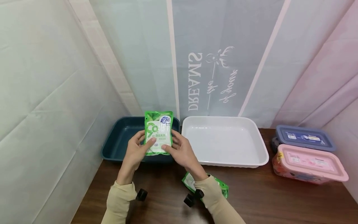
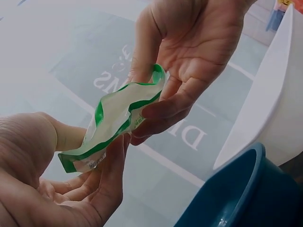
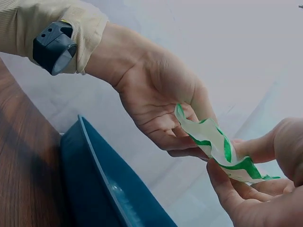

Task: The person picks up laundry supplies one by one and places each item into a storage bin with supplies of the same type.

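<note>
a pale cloth [image 1: 218,28] hangs beyond both hands and runs out of frame, its thin script hard to read. a brown table [image 1: 165,205] spreads below the hands, its near edge cut off. to the right of the right hand sits a white tray [image 1: 221,140]; a dark teal tray [image 1: 117,140] sits beyond the left hand, its middle covered by the hands. far right of the right hand, a pink-lidded box [image 1: 311,163] partly blocks a blue-lidded box [image 1: 305,137], contents unclear. the left hand [image 1: 135,149] and the right hand [image 1: 183,151] pinch a green-and-white pouch [image 1: 158,133] from both sides, raised between them, thumbs on its front; in the head view most fingers are hidden behind it, and its smallest print is illegible. below the right forearm lies a second green pouch [image 1: 223,188], its middle hidden by the sleeve.
</note>
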`<state>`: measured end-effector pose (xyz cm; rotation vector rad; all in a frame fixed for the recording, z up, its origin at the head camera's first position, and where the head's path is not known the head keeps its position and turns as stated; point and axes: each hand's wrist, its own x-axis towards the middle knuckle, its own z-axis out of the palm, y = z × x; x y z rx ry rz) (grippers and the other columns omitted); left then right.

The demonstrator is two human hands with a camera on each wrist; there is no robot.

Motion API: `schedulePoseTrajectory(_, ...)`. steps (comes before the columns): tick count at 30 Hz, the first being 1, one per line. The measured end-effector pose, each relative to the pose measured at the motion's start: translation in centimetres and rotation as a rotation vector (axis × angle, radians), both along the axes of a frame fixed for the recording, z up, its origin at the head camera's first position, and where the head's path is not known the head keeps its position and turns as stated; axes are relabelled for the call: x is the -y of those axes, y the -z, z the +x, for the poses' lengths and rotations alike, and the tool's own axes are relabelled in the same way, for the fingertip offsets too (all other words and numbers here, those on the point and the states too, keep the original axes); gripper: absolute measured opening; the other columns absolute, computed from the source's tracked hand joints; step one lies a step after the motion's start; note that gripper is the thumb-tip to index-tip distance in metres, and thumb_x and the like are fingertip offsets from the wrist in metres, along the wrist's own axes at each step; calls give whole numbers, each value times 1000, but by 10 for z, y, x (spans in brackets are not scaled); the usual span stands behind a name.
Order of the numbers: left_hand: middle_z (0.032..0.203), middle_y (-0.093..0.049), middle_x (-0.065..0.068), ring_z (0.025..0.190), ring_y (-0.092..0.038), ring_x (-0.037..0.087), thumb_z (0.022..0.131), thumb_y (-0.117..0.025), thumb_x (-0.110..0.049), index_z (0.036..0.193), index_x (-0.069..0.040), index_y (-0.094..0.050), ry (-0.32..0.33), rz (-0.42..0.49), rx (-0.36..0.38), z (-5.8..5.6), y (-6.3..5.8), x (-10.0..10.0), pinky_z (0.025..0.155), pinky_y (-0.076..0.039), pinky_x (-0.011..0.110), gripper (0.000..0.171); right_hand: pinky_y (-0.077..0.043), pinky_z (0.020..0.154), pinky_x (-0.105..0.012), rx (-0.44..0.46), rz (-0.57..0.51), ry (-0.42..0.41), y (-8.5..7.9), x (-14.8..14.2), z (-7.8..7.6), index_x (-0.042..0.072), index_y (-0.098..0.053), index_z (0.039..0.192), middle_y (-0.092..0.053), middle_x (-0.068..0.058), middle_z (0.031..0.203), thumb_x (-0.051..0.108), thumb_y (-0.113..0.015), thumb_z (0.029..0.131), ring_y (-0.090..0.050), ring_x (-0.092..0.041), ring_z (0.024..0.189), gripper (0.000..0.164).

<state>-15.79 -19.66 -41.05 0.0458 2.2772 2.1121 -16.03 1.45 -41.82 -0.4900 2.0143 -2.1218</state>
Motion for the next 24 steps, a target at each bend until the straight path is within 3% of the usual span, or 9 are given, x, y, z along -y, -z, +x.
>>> schedulePoseTrajectory(8, 146, -61, 26, 85, -76, 9, 109, -64, -15, 155, -4, -47, -42, -9, 15, -9, 8, 5, 75, -64, 27, 51, -62, 95, -40, 22, -3, 34, 6, 11, -7, 7, -36, 165, -59, -23, 150, 7, -69, 104, -66, -39, 132, 70)
schedulePoseTrajectory(14, 153, -56, 23, 89, -73, 10, 110, -60, -15, 158, -6, -47, -38, -75, 43, -15, 18, 7, 76, -62, 26, 51, -62, 94, -42, 45, 15, 64, 19, 14, -13, 7, -35, 166, -59, -24, 150, 5, -66, 105, -66, -41, 130, 68)
schedulePoseTrajectory(20, 156, -51, 21, 118, -70, 33, 109, -63, -16, 158, -8, -48, -65, -144, 58, -18, 29, 7, 79, -61, 28, 52, -62, 94, -46, 66, 43, 85, 33, 18, -17, 5, -36, 165, -58, -25, 150, 2, -64, 105, -66, -42, 130, 66)
schedulePoseTrajectory(24, 156, -50, 21, 130, -64, 44, 108, -63, -13, 159, -7, -47, -86, -159, 61, -21, 35, 7, 79, -62, 30, 53, -62, 90, -42, 37, 66, 96, 44, 23, -20, 2, -34, 164, -52, -27, 153, -1, -64, 104, -66, -42, 130, 67)
